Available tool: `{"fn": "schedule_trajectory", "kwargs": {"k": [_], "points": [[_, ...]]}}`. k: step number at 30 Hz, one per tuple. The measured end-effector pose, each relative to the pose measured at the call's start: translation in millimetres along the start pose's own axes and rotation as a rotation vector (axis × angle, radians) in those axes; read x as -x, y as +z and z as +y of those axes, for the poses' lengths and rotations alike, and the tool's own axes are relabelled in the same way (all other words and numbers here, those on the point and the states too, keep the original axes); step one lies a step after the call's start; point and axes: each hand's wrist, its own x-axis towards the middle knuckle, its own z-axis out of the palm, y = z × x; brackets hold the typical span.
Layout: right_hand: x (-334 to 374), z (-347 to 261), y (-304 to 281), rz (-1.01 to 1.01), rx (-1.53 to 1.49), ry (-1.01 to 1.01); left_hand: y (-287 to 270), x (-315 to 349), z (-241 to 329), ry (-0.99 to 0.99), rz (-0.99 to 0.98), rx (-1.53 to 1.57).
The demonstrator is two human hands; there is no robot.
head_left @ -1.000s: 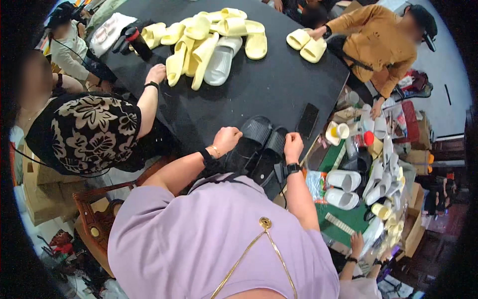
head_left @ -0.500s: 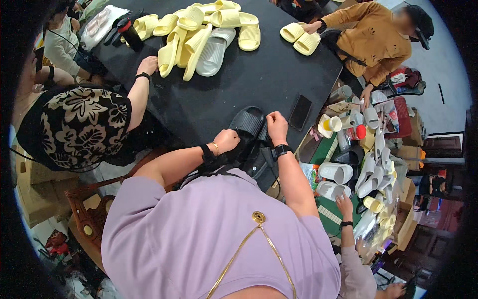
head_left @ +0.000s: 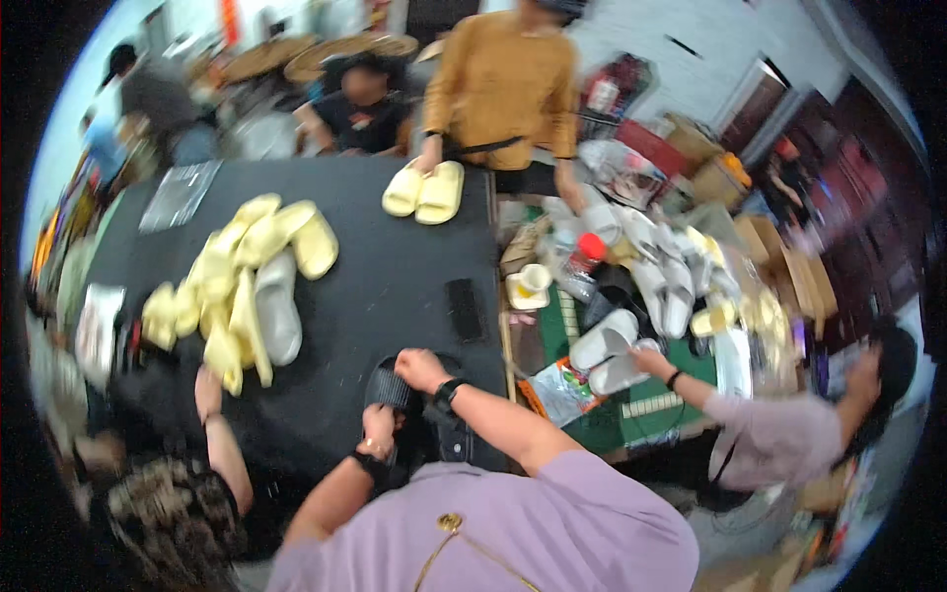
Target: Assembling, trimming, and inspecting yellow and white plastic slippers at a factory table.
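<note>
A black slipper (head_left: 393, 381) with a ribbed strap lies on the black table in front of me. My left hand (head_left: 379, 424) is closed at its near end, the fingers gripping its edge. My right hand (head_left: 422, 370) is curled over the right side of its strap. Blur and the fingers themselves hide whether anything small is pinched there. Dark things, partly hidden by my right forearm, lie just right of the slipper. A dark phone (head_left: 462, 310) rests farther off to the right.
Left of centre is a heap of pale yellow slippers (head_left: 219, 266) with a grey slipper (head_left: 279, 308) beside it. A co-worker's hand (head_left: 208, 393) reaches there. Across the table, another person holds a yellow pair (head_left: 424, 192). On the right, a green-topped table (head_left: 631, 419) bears many slippers.
The view has turned, showing more of the room ahead. My right hand has moved from beside the slipper onto its strap; my left hand stays by its near end.
</note>
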Motion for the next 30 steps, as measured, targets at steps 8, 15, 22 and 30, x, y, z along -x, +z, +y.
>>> {"fn": "schedule_trajectory", "kwargs": {"k": [8,15,22,30], "points": [[-12.6,9.8,-4.9,-0.054,0.015,0.258,-5.0,-42.4,-33.8,0.568,-0.174,-1.216],[-31.8,-11.2,1.3,-0.252,0.11,0.281,-35.4,-105.9,-93.5,0.284,-0.157,-1.464],[-41.3,0.1,-8.9,-0.444,0.158,0.244,-47.7,-114.6,-127.4,0.827,-0.371,-1.851],[-56.5,14.8,3.9,-0.558,0.162,0.144,-23.2,-77.1,-86.8,0.55,-0.279,-1.47]]}}
